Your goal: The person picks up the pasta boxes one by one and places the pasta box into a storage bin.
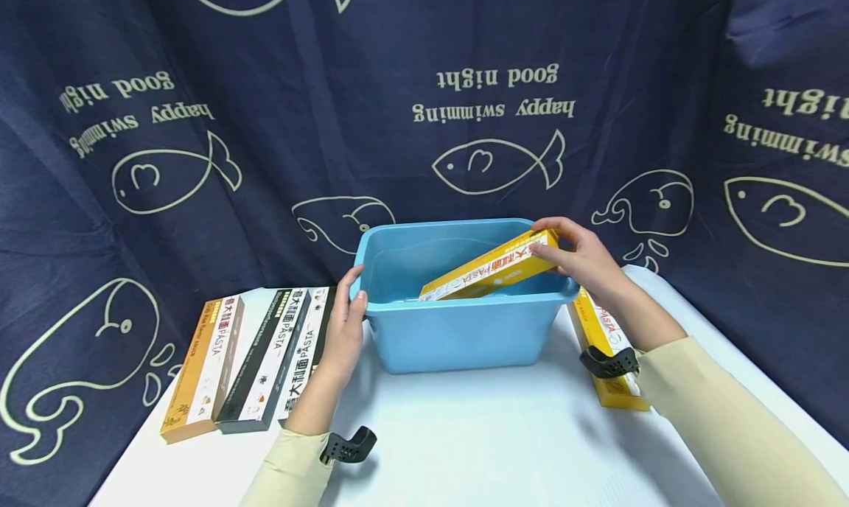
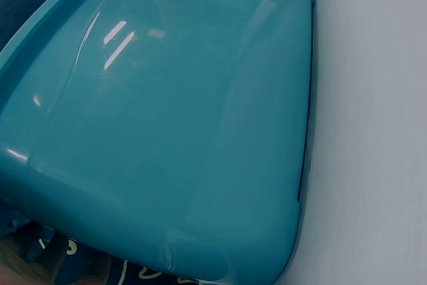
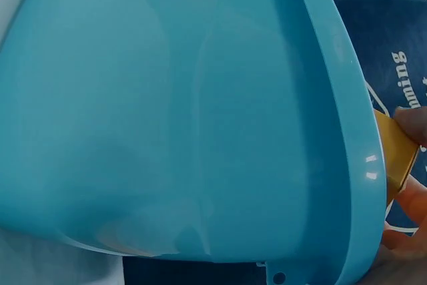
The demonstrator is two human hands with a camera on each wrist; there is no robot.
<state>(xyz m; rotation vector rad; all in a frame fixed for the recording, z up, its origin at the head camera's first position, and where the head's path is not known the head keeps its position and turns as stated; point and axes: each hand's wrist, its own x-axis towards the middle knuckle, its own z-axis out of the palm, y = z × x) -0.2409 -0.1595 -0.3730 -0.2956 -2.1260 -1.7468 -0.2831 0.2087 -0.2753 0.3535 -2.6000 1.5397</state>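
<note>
One yellow pasta box (image 1: 491, 268) slants in the light-blue plastic bin (image 1: 464, 337), left end low, right end raised by the rim, pinched between the right hand (image 1: 587, 262)'s thumb and fingers. The left hand (image 1: 345, 331)'s grip holds the bin's left rim; steady pressure there should prevent sliding on the worktop (image 1: 477, 441). Easing the raised end down past the rim before letting go would likely spare the box's corners.
</note>
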